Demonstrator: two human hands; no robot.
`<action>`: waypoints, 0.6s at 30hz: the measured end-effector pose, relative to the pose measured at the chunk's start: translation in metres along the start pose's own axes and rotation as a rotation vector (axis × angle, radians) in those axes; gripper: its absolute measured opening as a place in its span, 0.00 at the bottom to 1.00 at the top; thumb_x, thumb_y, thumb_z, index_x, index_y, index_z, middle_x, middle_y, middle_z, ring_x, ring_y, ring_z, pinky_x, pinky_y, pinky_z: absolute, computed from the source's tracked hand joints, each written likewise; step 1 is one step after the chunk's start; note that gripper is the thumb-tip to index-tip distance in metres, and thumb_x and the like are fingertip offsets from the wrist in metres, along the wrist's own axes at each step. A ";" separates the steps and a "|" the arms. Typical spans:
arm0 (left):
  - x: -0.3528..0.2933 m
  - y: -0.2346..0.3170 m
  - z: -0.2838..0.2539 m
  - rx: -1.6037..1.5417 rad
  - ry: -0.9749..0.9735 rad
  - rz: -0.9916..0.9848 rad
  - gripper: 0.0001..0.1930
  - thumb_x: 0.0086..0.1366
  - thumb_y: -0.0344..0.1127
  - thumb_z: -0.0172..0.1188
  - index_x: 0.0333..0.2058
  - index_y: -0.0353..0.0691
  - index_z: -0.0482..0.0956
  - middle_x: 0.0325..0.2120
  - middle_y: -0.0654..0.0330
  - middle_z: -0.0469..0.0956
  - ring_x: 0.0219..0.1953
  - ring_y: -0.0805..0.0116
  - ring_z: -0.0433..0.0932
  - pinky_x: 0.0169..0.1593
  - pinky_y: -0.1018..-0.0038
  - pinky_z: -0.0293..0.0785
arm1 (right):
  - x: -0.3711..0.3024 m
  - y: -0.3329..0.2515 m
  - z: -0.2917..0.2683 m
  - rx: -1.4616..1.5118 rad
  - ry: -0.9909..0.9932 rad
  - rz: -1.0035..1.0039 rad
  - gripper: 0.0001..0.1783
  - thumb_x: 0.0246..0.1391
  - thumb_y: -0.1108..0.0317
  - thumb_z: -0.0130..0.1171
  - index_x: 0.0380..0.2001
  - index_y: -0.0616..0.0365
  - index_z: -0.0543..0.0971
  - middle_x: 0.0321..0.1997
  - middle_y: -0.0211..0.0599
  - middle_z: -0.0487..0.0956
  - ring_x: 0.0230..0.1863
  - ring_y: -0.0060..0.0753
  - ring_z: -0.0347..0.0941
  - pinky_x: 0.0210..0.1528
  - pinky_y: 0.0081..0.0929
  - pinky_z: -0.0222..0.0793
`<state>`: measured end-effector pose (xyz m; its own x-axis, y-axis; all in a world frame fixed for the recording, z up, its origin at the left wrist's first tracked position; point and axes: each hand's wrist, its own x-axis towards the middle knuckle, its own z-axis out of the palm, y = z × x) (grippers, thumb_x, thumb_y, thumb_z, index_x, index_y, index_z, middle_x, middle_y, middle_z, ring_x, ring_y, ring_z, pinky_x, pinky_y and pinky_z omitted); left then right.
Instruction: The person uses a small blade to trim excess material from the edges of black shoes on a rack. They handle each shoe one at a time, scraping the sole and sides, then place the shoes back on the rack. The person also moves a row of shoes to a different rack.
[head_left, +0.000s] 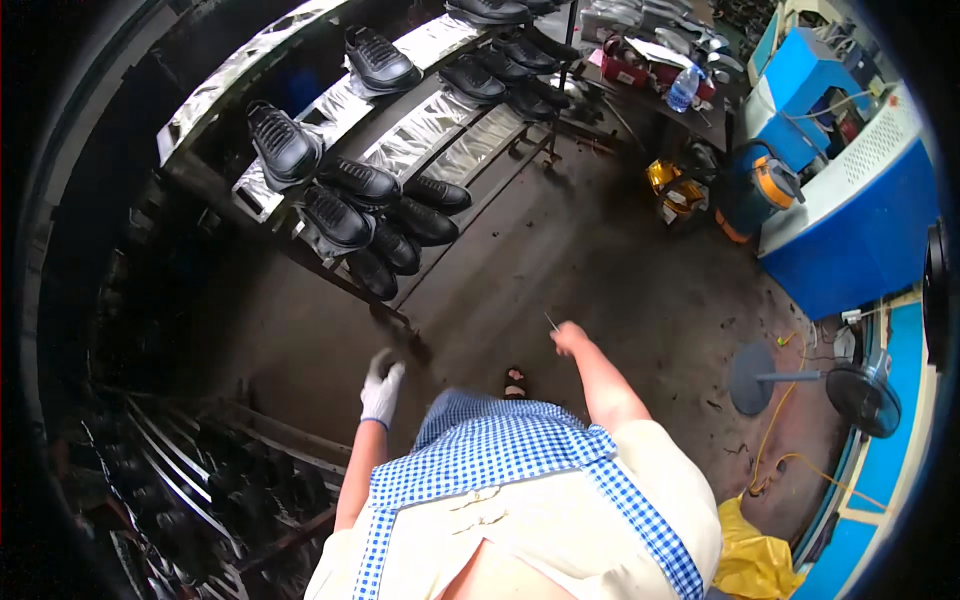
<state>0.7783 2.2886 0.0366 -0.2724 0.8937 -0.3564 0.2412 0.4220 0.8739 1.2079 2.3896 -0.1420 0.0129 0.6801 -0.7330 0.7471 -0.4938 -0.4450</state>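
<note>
My left hand (380, 388) wears a white glove with greyish fingers. Its thumb stands apart from the bent fingers, and nothing shows between them. Bare and closed, my right hand (570, 338) grips a thin, pale, pointed tool (550, 321) that sticks out toward the upper left; its exact kind is too small to tell. Both hands are held over the dark floor, apart from other things. Ahead and to the left, black lace-up shoes (283, 145) stand on a tiered metal rack (330, 103), beyond my left hand's reach at this moment.
A second rack (170, 460) with dark items fills the lower left. A standing fan (862, 398), a yellow cable (772, 440) and a yellow sack (750, 560) lie to the right. Farther off are a blue-and-white machine (850, 220), an orange-and-black vacuum cleaner (765, 190) and a cluttered table (700, 122).
</note>
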 end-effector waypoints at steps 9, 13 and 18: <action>0.221 0.167 0.012 0.337 0.236 0.542 0.26 0.63 0.39 0.56 0.58 0.34 0.69 0.51 0.47 0.75 0.55 0.53 0.74 0.59 0.66 0.67 | 0.010 -0.189 -0.012 0.448 -0.260 -0.225 0.16 0.63 0.60 0.52 0.46 0.59 0.80 0.18 0.33 0.77 0.12 0.20 0.62 0.16 0.22 0.58; 0.343 0.211 -0.009 0.707 0.454 0.526 0.27 0.61 0.47 0.57 0.56 0.38 0.71 0.49 0.43 0.76 0.52 0.46 0.74 0.57 0.60 0.69 | 0.011 -0.233 -0.024 0.408 -0.345 -0.223 0.17 0.64 0.59 0.51 0.48 0.58 0.79 0.19 0.33 0.77 0.12 0.19 0.61 0.15 0.21 0.57; 0.457 0.211 -0.025 0.672 0.416 0.507 0.20 0.55 0.48 0.61 0.41 0.38 0.81 0.38 0.46 0.81 0.42 0.48 0.80 0.44 0.60 0.74 | 0.045 -0.261 -0.048 0.470 -0.261 -0.207 0.18 0.64 0.58 0.52 0.48 0.58 0.79 0.23 0.32 0.79 0.14 0.18 0.62 0.17 0.20 0.58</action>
<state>0.6816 2.7821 0.0661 -0.2677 0.9235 0.2748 0.8741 0.1128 0.4724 1.0457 2.5748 -0.0341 -0.3115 0.6614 -0.6823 0.3400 -0.5929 -0.7300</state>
